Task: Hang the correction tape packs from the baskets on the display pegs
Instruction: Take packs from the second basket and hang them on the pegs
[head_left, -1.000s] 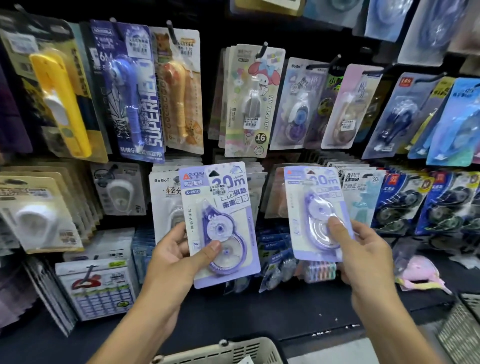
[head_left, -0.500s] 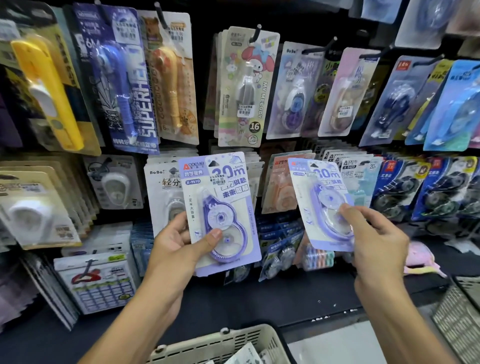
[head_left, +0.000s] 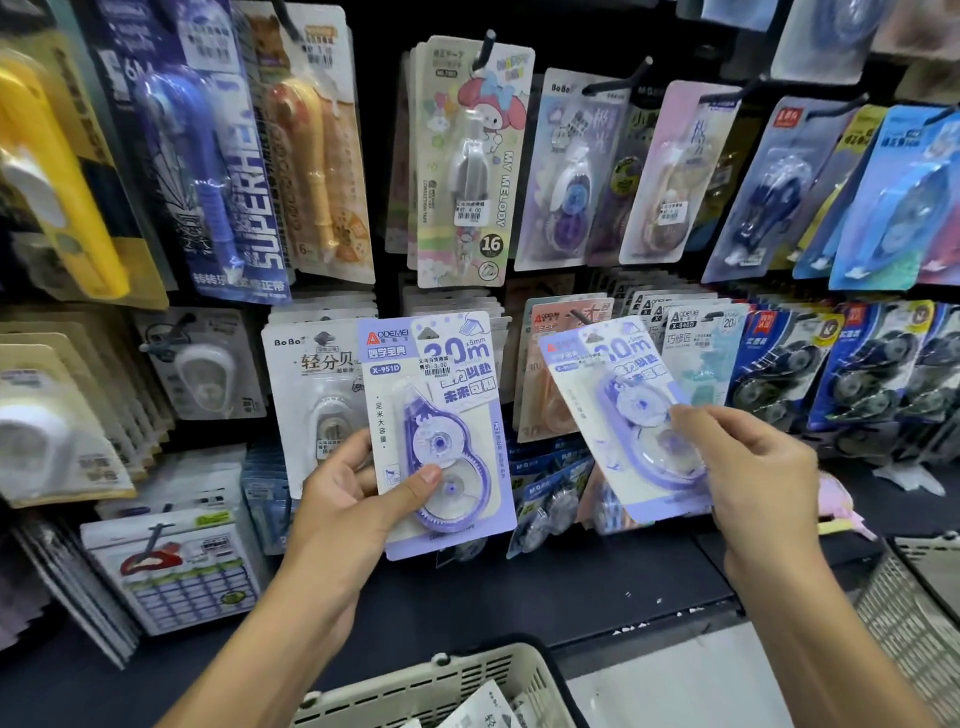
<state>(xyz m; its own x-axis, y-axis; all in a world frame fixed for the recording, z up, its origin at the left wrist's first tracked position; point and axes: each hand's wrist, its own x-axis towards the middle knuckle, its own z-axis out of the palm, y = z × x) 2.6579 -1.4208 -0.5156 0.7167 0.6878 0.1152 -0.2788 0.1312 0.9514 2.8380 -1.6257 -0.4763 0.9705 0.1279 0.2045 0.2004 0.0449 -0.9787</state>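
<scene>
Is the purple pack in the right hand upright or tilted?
Tilted. The purple pack leans with its top to the left, pinched by the right hand.

You are holding in your left hand (head_left: 349, 512) a purple pack (head_left: 435, 431) of smooth printed card, its clear plastic blister shining glossy over the translucent purple plastic dispenser. You are pinching in your right hand (head_left: 748, 467) a second purple pack (head_left: 626, 415) of the same glossy card and clear plastic. The beige basket (head_left: 457, 686) below is looking like matt slotted plastic. The shelf ledge (head_left: 545, 587) is showing a dark, matt surface.
</scene>
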